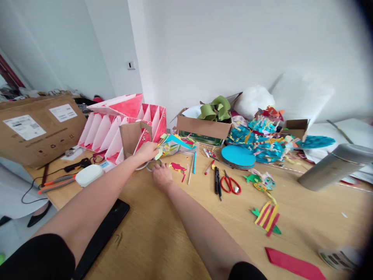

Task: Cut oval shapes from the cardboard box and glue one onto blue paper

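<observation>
My left hand [147, 151] reaches to a heap of cut coloured paper [171, 144], fingers bent together at its near left edge; its fingertips are partly hidden. Just nearer, my right hand [162, 174] rests low on the table, fingers curled at the rim of a roll of tape [149, 166]. Its grip is partly hidden. To its right lie a red paper fish [177, 167], a thin wooden stick [191, 168] and a blue stick [194, 162].
Red-handled scissors [230, 184], black pens [217, 181] and blue discs [238, 156] lie rightward. A metal flask [335, 167] leans at far right. Behind stand a pink-and-white folded structure [101, 132] and an open carton [204, 126]. A large cardboard box [37, 128] and white case [89, 175] are left.
</observation>
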A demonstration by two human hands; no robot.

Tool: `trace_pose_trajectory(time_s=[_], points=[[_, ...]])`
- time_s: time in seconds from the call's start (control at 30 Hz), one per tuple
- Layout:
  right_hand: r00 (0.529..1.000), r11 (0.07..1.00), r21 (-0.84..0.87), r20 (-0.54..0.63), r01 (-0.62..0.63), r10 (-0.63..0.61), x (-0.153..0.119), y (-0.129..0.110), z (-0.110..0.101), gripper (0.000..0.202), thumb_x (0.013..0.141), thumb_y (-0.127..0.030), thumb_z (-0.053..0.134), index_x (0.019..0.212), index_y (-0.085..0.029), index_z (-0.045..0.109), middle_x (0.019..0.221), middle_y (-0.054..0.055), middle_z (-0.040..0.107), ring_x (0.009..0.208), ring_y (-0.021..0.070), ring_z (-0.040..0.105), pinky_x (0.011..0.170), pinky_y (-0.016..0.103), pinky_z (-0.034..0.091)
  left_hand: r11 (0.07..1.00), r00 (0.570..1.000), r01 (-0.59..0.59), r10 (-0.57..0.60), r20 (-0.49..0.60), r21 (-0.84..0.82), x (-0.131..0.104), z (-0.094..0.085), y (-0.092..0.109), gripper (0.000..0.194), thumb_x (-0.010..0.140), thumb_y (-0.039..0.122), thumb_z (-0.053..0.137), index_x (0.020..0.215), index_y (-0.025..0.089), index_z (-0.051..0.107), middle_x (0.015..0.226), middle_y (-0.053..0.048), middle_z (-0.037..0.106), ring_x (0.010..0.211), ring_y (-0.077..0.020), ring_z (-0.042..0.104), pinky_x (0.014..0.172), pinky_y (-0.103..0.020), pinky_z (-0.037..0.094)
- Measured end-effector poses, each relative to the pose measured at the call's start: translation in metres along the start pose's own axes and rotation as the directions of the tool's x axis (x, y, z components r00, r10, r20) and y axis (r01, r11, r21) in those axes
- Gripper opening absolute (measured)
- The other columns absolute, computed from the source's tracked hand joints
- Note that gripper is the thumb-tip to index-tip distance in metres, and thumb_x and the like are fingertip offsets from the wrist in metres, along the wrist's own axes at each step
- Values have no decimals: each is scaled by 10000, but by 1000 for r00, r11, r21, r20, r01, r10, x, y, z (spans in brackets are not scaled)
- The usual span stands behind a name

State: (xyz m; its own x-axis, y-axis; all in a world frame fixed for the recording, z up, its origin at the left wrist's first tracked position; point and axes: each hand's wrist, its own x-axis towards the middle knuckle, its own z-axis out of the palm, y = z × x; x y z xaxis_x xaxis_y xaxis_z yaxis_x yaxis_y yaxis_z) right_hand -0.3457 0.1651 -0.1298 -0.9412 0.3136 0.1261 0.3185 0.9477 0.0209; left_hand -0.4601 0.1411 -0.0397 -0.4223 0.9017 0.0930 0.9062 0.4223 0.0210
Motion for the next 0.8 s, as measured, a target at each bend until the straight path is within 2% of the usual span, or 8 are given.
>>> trace_pose_trajectory(time_s=[0.33,0.8], points=[[1000,996,-88,-23,-8,6,-11,19,-7,243,933,-319,579,1106,-155,624,1163,74,628,1076,225,595,944,468,473,1000,1000,-12,12,-5,16,1,4,-2,270,910,363,575,1066,146,618,1045,-65,651,912,-193,637,807,-404,539],[997,989,-131,-30,-74,71,1,63,-4,274,932,-333,580,1139,-156,612,1187,89,614,1054,221,602,919,449,494,999,1000,-22,21,4,30,0,0,2,263,910,360,576,1053,144,625,1046,-66,657,922,-195,640,819,-410,538]])
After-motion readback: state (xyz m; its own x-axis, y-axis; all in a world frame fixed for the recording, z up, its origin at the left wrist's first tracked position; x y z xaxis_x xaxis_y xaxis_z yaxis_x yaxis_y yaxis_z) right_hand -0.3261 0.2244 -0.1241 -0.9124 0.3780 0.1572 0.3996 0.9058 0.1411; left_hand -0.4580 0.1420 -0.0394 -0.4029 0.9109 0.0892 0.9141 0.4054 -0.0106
